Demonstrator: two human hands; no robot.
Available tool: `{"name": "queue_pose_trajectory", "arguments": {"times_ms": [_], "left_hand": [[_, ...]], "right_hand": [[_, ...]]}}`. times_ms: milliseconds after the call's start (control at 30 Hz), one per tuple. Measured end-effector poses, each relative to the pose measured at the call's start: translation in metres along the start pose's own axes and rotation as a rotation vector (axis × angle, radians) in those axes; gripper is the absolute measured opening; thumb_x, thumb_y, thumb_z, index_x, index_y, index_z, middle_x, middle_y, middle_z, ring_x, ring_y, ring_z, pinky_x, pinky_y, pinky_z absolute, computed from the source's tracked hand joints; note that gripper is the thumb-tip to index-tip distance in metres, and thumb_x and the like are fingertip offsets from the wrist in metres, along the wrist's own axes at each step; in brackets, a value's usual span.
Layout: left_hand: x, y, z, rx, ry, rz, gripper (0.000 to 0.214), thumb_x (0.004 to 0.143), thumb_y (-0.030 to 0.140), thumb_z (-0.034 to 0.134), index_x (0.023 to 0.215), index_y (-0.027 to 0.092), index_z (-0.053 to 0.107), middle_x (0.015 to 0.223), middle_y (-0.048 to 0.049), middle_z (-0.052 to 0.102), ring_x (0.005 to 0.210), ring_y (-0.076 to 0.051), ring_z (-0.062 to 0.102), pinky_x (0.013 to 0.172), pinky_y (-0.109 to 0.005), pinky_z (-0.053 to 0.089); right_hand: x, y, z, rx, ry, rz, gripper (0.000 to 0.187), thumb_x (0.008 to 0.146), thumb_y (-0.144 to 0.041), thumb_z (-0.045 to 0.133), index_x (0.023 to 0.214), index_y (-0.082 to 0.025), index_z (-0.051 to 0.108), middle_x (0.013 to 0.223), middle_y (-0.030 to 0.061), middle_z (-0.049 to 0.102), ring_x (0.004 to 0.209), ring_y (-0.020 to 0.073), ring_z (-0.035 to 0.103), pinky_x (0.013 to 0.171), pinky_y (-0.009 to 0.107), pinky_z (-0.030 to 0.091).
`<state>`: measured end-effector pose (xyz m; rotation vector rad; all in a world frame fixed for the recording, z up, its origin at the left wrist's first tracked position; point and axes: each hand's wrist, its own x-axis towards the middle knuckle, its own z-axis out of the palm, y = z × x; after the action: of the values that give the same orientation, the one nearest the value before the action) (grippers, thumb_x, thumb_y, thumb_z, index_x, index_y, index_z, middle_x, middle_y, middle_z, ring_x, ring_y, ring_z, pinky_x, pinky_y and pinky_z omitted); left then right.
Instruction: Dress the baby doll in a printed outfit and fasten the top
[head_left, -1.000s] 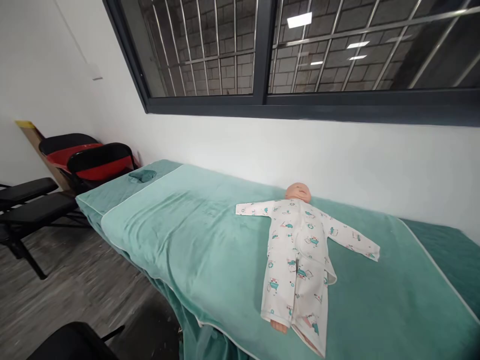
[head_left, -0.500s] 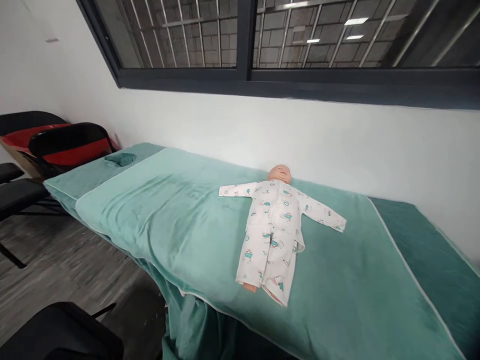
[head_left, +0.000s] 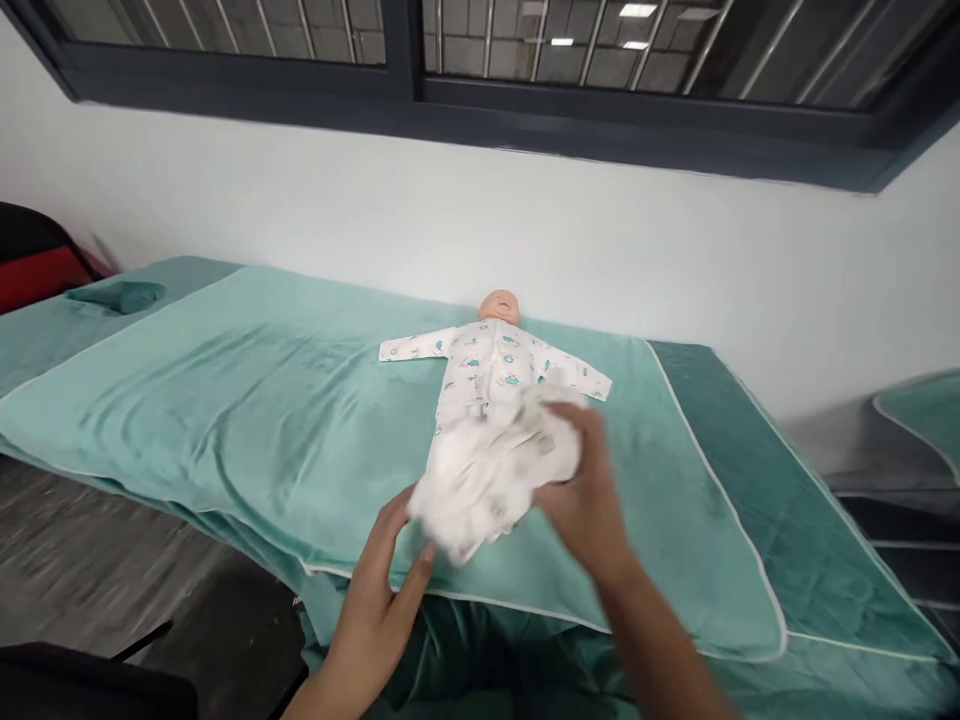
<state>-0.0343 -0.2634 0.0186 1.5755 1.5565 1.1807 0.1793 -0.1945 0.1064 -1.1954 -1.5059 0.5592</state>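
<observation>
A bunched white cloth with faint marks [head_left: 495, 470] is held up over the bed, blurred by motion. My right hand [head_left: 589, 490] grips its right side between thumb and fingers. At the cloth's lower left edge is my left hand [head_left: 382, 585], thumb and fingers apart; whether its fingertips touch the cloth I cannot tell. Behind the cloth a baby doll [head_left: 499, 306] lies on its back, arms spread, in a white printed top [head_left: 484, 355]. The cloth hides most of the doll's lower body.
The bed has a light green cover [head_left: 300, 400] over a darker green sheet [head_left: 697, 400]. A face hole [head_left: 120, 295] shows at its left end. Beyond stands a white wall under a dark-framed window [head_left: 480, 110]. A red and black chair [head_left: 41, 270] is at left, a black seat [head_left: 97, 680] at lower left.
Both hands have come into view, with the white cloth in the right one. The view has shifted right, and the doll's legs are now largely covered from sight.
</observation>
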Motion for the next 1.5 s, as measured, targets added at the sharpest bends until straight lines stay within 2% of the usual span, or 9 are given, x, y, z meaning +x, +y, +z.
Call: {"name": "queue_pose_trajectory", "arguments": {"times_ms": [167,267,333,433,533,667,800,967,1500], "left_hand": [[0.021,-0.018,0.005,-0.093,-0.032,-0.025,0.035,0.096,0.041,0.052,0.13,0.034,0.058,0.141,-0.0025,0.059,0.13,-0.026,0.056,0.107,-0.042,0.049],[0.056,-0.023,0.014,-0.157,0.06,0.058,0.027,0.096,0.039,0.05,0.117,0.029,0.065,0.129,-0.004,0.066,0.123,-0.024,0.06,0.107,-0.042,0.048],[0.088,-0.021,0.021,-0.172,0.09,0.132,0.026,0.096,0.037,0.049,0.113,0.027,0.066,0.124,-0.0044,0.067,0.119,-0.023,0.061,0.106,-0.04,0.048],[0.147,-0.012,0.033,-0.166,0.13,0.217,0.026,0.093,0.033,0.05,0.11,0.025,0.068,0.121,-0.0044,0.068,0.118,-0.022,0.062,0.105,-0.039,0.049],[0.215,0.004,0.053,-0.193,0.117,0.244,0.027,0.091,0.028,0.049,0.11,0.025,0.068,0.124,-0.0035,0.069,0.12,-0.021,0.06,0.104,-0.037,0.049],[0.3,0.027,0.09,-0.128,-0.044,0.242,0.027,0.089,0.024,0.051,0.108,0.023,0.07,0.122,-0.0045,0.071,0.115,-0.022,0.063,0.106,-0.038,0.047],[0.351,0.029,0.119,-0.024,-0.153,0.221,0.029,0.089,0.023,0.049,0.109,0.02,0.071,0.127,-0.0072,0.069,0.121,-0.024,0.061,0.109,-0.039,0.044],[0.362,0.015,0.124,-0.009,-0.162,0.274,0.032,0.093,0.023,0.044,0.111,0.022,0.07,0.127,-0.0046,0.068,0.125,-0.022,0.058,0.112,-0.037,0.042],[0.356,0.019,0.119,-0.104,-0.186,0.324,0.03,0.093,0.018,0.045,0.102,0.025,0.073,0.121,-0.0009,0.07,0.121,-0.018,0.06,0.111,-0.037,0.043]], "right_hand": [[0.04,0.081,-0.125,-0.529,0.308,-0.015,0.061,0.07,-0.038,0.071,0.128,-0.024,0.055,0.128,0.0132,0.051,0.122,0.0336,0.05,0.104,0.055,0.042],[0.02,0.133,-0.162,-0.7,0.184,0.134,0.052,0.068,-0.045,0.07,0.115,-0.024,0.061,0.117,0.0146,0.055,0.112,0.0387,0.055,0.091,0.062,0.048],[-0.002,0.144,-0.166,-0.795,0.078,0.164,0.051,0.076,-0.045,0.068,0.123,-0.03,0.06,0.132,0.016,0.051,0.111,0.0391,0.058,0.082,0.06,0.052],[-0.03,0.123,-0.142,-0.914,0.287,0.084,0.048,0.086,-0.044,0.061,0.132,-0.03,0.058,0.151,0.0179,0.037,0.116,0.0408,0.058,0.079,0.059,0.054],[-0.024,0.098,-0.091,-0.754,0.365,-0.127,0.034,0.09,-0.035,0.059,0.123,-0.028,0.061,0.133,0.0145,0.054,0.129,0.036,0.05,0.102,0.06,0.046],[0.056,0.108,-0.011,-0.319,0.078,-0.051,0.025,0.093,-0.03,0.054,0.117,-0.028,0.062,0.126,0.0087,0.06,0.117,0.0245,0.059,0.093,0.044,0.055],[0.162,0.143,0.051,-0.132,0.063,0.056,0.022,0.087,-0.027,0.055,0.107,-0.024,0.064,0.11,0.0068,0.067,0.104,0.0218,0.062,0.088,0.038,0.053],[0.215,0.172,0.076,0.006,0.068,0.143,0.019,0.086,-0.032,0.053,0.093,-0.023,0.069,0.102,0.0041,0.067,0.089,0.0185,0.061,0.087,0.036,0.05],[0.209,0.178,0.072,-0.008,-0.005,0.114,0.029,0.088,-0.029,0.051,0.112,-0.029,0.067,0.124,0.0021,0.066,0.123,0.024,0.051,0.106,0.044,0.04]]}}
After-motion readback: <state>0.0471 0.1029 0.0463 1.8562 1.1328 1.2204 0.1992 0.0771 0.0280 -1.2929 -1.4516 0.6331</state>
